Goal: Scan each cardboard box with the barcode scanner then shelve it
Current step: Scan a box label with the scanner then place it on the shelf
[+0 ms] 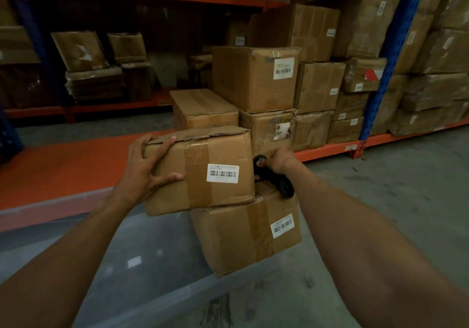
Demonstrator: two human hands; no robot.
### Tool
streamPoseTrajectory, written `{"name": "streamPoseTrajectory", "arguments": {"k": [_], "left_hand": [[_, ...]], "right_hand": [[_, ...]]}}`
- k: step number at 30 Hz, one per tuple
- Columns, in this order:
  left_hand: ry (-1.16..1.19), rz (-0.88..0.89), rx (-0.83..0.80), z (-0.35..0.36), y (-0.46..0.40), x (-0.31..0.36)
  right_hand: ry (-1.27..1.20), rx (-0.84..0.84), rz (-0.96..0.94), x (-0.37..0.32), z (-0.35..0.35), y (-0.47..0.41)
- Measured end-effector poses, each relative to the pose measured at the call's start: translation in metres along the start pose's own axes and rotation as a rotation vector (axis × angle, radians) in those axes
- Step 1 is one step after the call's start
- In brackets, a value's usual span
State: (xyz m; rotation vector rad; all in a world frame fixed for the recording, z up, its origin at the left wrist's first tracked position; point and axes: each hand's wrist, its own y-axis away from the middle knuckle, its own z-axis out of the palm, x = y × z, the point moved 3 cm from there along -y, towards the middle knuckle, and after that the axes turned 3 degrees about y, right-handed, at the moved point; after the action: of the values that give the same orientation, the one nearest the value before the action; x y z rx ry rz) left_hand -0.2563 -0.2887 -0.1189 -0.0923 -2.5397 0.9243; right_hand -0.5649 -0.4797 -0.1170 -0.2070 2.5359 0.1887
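Head view: left hand (142,167) fingers grip box (203,172); right hand (279,160) fingers grip scanner (275,178)

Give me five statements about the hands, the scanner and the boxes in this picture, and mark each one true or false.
1. The left hand grips the upper box at its left end. True.
2. The right hand is empty. False: it holds the black barcode scanner.
3. The upper box's barcode label faces the camera. True.
4. The upper box is already on the orange shelf. False: it sits partly on the lower box, with the left hand on it.
5. The lower box has no label. False: a white barcode label shows on its side.
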Motion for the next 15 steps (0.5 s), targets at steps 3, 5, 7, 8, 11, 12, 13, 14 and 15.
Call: {"name": "streamPoseTrajectory", "arguments": {"k": [3, 5, 7, 8, 11, 12, 13, 14, 15], "left_hand": [[-0.002, 0.009, 0.0, 0.002, 0.0, -0.004], [0.001, 0.014, 0.002, 0.002, 0.0, -0.005], [0.0, 0.024, 0.007, 0.003, 0.0, -0.006], [0.005, 0.023, 0.008, 0.003, 0.0, -0.007], [0.021, 0.011, 0.007, 0.004, 0.001, -0.007], [0.025, 0.008, 0.004, 0.004, 0.001, -0.006], [0.026, 0.007, 0.005, 0.003, 0.001, -0.004], [0.029, 0.006, 0.005, 0.001, 0.001, -0.002], [0.034, 0.007, 0.003, 0.0, 0.001, 0.0]], "right_hand": [[-0.06, -0.048, 0.035, 0.006, 0.003, -0.001], [-0.094, -0.062, 0.039, 0.011, 0.003, -0.001], [-0.144, -0.061, 0.059, 0.013, 0.003, 0.0], [-0.16, -0.034, 0.062, 0.012, 0.001, 0.002], [-0.274, 0.22, -0.007, 0.001, -0.005, 0.018], [-0.403, 0.312, -0.056, -0.005, -0.007, 0.028], [-0.56, 0.36, -0.112, -0.014, -0.005, 0.039], [-0.704, 0.361, -0.172, -0.022, -0.001, 0.051], [-0.786, 0.333, -0.239, -0.032, 0.006, 0.061]]}}
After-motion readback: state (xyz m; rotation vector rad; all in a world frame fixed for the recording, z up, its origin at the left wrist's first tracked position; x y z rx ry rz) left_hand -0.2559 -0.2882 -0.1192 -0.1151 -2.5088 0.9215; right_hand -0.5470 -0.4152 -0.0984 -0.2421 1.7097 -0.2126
